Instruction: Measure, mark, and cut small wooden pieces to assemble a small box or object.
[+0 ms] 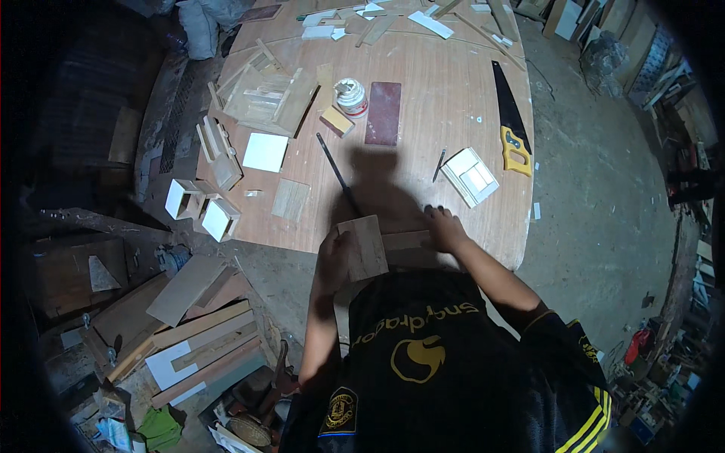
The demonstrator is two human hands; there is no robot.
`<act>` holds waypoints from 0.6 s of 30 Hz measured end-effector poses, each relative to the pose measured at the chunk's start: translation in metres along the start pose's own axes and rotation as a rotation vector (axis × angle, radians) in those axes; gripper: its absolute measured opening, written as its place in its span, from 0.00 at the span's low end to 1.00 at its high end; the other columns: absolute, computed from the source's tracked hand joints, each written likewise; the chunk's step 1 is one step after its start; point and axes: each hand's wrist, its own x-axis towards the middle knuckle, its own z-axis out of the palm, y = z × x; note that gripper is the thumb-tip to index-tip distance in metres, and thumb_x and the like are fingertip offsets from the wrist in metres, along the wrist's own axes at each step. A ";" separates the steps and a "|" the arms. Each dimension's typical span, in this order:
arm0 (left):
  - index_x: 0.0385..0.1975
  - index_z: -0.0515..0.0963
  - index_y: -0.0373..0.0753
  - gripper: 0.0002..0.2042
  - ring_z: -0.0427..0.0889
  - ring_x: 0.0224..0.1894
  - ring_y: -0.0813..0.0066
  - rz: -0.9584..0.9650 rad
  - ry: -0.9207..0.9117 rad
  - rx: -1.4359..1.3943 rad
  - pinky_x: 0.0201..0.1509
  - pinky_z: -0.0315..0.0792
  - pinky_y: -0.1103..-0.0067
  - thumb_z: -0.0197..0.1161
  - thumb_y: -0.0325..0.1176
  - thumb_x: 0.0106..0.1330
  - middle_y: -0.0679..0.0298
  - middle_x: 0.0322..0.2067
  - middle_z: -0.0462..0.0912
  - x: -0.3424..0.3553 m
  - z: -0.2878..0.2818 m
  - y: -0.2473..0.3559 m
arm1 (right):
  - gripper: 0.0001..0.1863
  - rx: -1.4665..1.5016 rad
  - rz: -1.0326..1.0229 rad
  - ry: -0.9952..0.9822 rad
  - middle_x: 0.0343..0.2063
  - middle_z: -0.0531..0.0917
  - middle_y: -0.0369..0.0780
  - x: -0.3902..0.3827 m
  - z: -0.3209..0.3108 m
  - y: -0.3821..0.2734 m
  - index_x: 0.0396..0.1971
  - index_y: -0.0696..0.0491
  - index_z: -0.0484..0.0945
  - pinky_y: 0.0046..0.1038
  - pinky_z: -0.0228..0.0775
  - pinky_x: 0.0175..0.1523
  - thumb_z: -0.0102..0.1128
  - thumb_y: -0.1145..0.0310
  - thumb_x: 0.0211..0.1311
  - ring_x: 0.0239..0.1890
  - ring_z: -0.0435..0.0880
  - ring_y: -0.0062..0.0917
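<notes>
My left hand [332, 260] is closed round the left side of a light wooden board [365, 248] at the table's near edge, close to my body. Against its right side lies another wooden piece [406, 248], partly in shadow; whether the two are joined I cannot tell. My right hand [447, 229] rests at the right end of that piece, fingers stretched forward over the tabletop. A dark thin rod [336, 170] lies just beyond the board. Right of it are a pencil [439, 165] and a small pale wooden box [470, 178].
On the wooden table [430, 113] lie a yellow-handled handsaw [515, 124], a white jar [350, 97], a yellow-topped block [337, 121], a reddish-brown rectangle [384, 113] and a white square [265, 152]. Wooden assemblies [272, 98] stand left. Offcuts [370, 23] cover the far side; boards [204, 347] pile lower left.
</notes>
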 end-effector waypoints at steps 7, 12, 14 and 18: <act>0.58 0.70 0.33 0.17 0.83 0.47 0.69 -0.076 0.114 -0.144 0.50 0.78 0.73 0.48 0.36 0.76 0.58 0.47 0.80 0.013 -0.026 -0.018 | 0.39 -0.140 -0.010 0.008 0.54 0.69 0.40 -0.038 0.033 0.004 0.62 0.41 0.72 0.43 0.63 0.58 0.73 0.54 0.45 0.56 0.67 0.40; 0.60 0.69 0.34 0.18 0.82 0.48 0.67 -0.073 0.170 -0.228 0.49 0.78 0.72 0.50 0.37 0.76 0.58 0.48 0.79 0.025 -0.038 -0.035 | 0.34 -0.189 -0.020 0.129 0.48 0.73 0.39 -0.028 0.050 0.010 0.57 0.43 0.77 0.41 0.63 0.55 0.73 0.59 0.44 0.52 0.70 0.36; 0.60 0.69 0.34 0.18 0.82 0.48 0.67 -0.098 0.212 -0.255 0.49 0.78 0.72 0.50 0.36 0.76 0.58 0.48 0.79 0.025 -0.042 -0.038 | 0.32 -0.079 0.031 0.108 0.46 0.74 0.39 -0.029 0.030 -0.001 0.56 0.44 0.78 0.40 0.65 0.54 0.73 0.61 0.45 0.50 0.71 0.36; 0.59 0.69 0.35 0.17 0.81 0.49 0.68 -0.083 0.224 -0.201 0.51 0.77 0.72 0.52 0.36 0.75 0.59 0.49 0.79 0.033 -0.041 -0.039 | 0.32 0.314 0.088 0.253 0.44 0.73 0.41 -0.028 0.006 -0.001 0.55 0.48 0.78 0.36 0.68 0.52 0.74 0.67 0.45 0.47 0.73 0.38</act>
